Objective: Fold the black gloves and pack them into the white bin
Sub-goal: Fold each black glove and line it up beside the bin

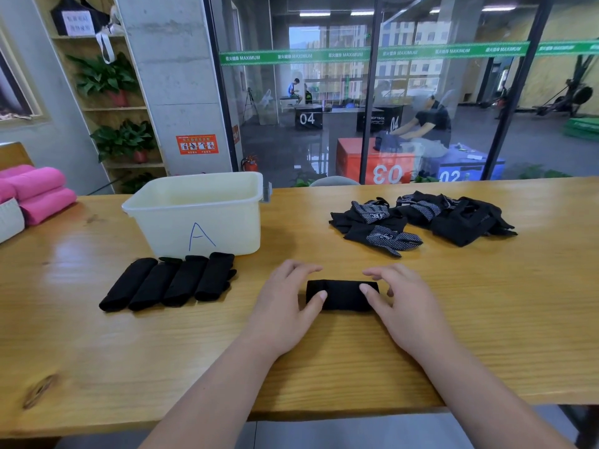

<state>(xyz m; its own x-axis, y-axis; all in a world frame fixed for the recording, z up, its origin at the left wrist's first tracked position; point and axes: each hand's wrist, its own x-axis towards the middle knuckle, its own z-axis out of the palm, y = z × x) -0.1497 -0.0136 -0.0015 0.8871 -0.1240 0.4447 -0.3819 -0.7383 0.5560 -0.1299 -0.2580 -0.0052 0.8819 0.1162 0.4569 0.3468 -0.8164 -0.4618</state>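
Towels (pixel 42 192), pink and rolled, sit at the far left edge of the table (pixel 129 351), outside the job; next comes the white bin (pixel 240 228), marked with a blue A, nothing visible inside it from this angle; just in front of it lies a row of 4 folded gloves (pixel 168 283), side by side and touching, apparently staged close to the bin so they can go in together. The left hand (pixel 285 306) rests with fingers loosely spread and uncurled, thumb pressing the left end of the folded glove (pixel 342 294) while the other fingertips land on the wood just beyond its far edge; the glove lies flat on the table between both hands, a short dark bundle running left to right, well apart from the bin. The right hand (pixel 402 303) mirrors this, thumb on the right end, fingers relaxed past the far edge; neither hand grips, both seem to flatten the fold so it holds. Farther right, a loose pile of unfolded gloves (pixel 421 218) waits, so folding looks well short of done.
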